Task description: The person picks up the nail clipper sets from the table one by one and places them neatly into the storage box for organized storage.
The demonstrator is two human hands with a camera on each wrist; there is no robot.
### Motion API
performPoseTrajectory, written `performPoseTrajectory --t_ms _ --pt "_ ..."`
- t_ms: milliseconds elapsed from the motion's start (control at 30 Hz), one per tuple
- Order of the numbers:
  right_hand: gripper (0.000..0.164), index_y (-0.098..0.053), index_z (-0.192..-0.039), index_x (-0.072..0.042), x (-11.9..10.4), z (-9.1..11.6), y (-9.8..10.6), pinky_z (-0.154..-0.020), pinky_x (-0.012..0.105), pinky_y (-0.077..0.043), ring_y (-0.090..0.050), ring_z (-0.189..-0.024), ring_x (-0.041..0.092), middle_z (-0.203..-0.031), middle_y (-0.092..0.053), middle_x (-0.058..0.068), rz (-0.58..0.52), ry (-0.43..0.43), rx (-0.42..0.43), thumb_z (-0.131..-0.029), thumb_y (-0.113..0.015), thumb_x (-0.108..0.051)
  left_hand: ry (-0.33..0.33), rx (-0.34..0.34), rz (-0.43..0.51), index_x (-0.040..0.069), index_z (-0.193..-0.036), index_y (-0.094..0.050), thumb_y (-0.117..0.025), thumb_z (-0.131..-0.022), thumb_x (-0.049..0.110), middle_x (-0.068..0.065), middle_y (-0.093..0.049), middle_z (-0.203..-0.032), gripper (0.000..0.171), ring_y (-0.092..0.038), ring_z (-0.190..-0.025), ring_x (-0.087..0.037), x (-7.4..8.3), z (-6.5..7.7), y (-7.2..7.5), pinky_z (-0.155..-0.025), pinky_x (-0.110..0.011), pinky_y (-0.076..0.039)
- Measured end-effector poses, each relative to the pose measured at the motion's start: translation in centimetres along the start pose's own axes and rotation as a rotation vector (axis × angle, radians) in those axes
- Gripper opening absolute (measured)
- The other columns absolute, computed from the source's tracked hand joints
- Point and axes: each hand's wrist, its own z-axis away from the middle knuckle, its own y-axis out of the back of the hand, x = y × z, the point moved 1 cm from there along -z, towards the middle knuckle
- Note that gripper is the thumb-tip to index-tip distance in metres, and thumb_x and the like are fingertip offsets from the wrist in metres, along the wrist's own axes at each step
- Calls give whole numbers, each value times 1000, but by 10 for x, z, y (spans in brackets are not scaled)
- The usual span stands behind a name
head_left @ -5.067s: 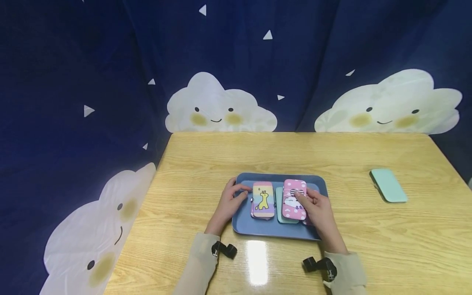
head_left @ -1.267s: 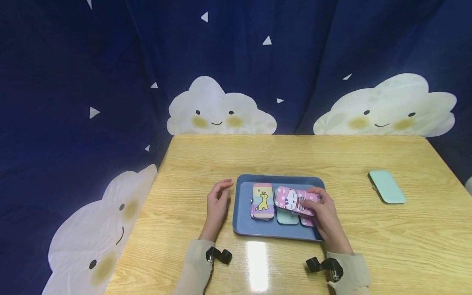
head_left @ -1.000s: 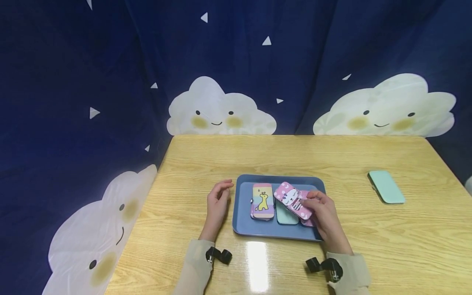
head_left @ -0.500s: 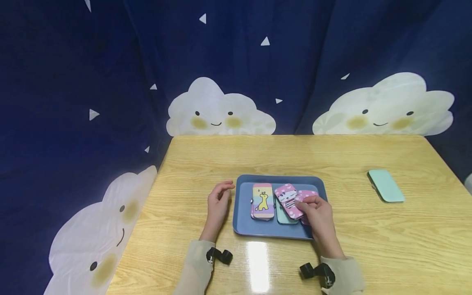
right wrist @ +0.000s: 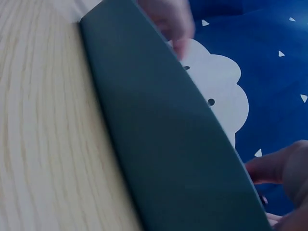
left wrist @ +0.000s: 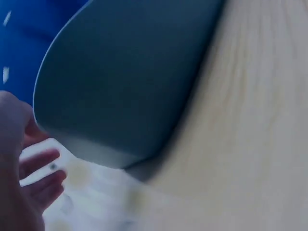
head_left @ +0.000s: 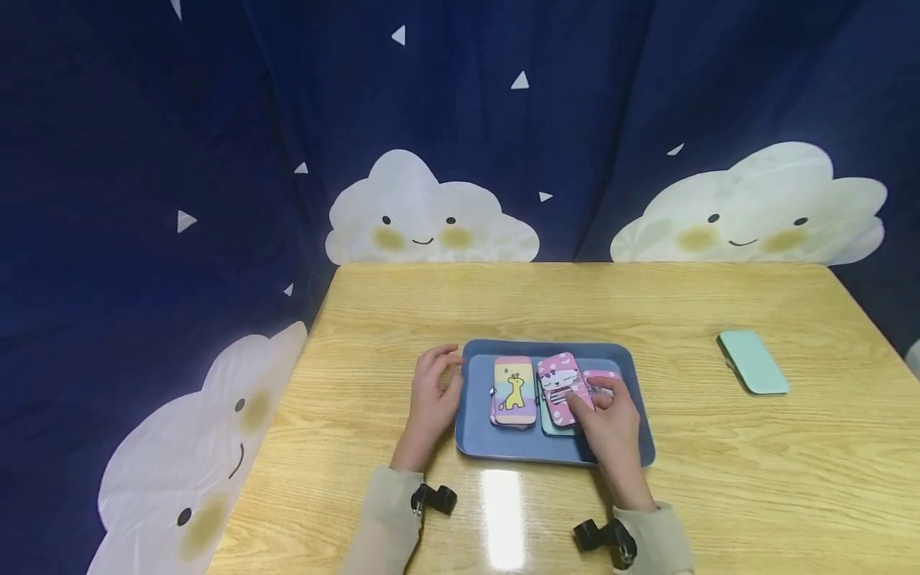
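A blue tray [head_left: 503,450] lies on the table with several small tin cases in it. My right hand [head_left: 615,431] pinches a pink case [head_left: 557,369] with a white animal face, thumb on its front. That case is slightly tilted above a mint case [head_left: 555,430], which it mostly covers. Behind my right fingers a second pink case [head_left: 604,374] shows in part. On the left of the tray a striped giraffe case [head_left: 514,391] tops another case. My left hand [head_left: 434,393] is at the tray's left rim, fingers loosely bent, holding nothing. Both wrist views mostly show the tray's outer wall [left wrist: 120,82].
Another mint case [head_left: 753,362] lies on the wooden table [head_left: 690,303] to the right, away from the tray. A dark blue curtain [head_left: 460,96] with printed clouds hangs behind the table and along its left side.
My right hand has turned the pink case from sideways to nearly upright, shifting it left over the mint case. The left hand has moved slightly right, to the tray's rim.
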Motion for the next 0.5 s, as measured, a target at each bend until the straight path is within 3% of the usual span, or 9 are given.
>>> performPoseTrajectory --t_ms 67,200,333,500 --pt "46 -55 -120 -1 -1 0 1 -52 24 -37 -52 -60 9 -73 -66 8 80 15 -38 -86 -75 -23 -81 -71 -55 -1 -99 -70 -59 -86 -2 -15 -64 -119 16 -55 -117 -29 6 -3 -4 -102 -41 -44" --pt "47 -56 -122 1 -2 0 3 -48 25 -38 -53 -54 13 -70 -60 6 166 27 -92 -88 -73 -28 -130 -319 -174 3 -115 -68 -61 -91 13 -12 -60 -130 27 -53 -124 -25 24 -4 -15 -107 -40 -41" --pt "46 -57 -120 1 -1 2 4 -49 25 -47 -61 -51 14 -78 -64 9 150 20 -109 -88 -73 -28 -177 -545 -368 11 -139 -54 -68 -89 43 -16 -40 -152 61 -43 -136 -31 36 -4 -28 -109 -47 -39" --pt "47 -53 -119 2 -2 4 5 -49 26 -49 -62 -50 15 -78 -62 8 142 28 -149 -88 -72 -28 -100 -733 -453 16 -155 -30 -76 -73 64 -18 -17 -162 106 -25 -146 -36 38 -8 -40 -112 -51 -34"
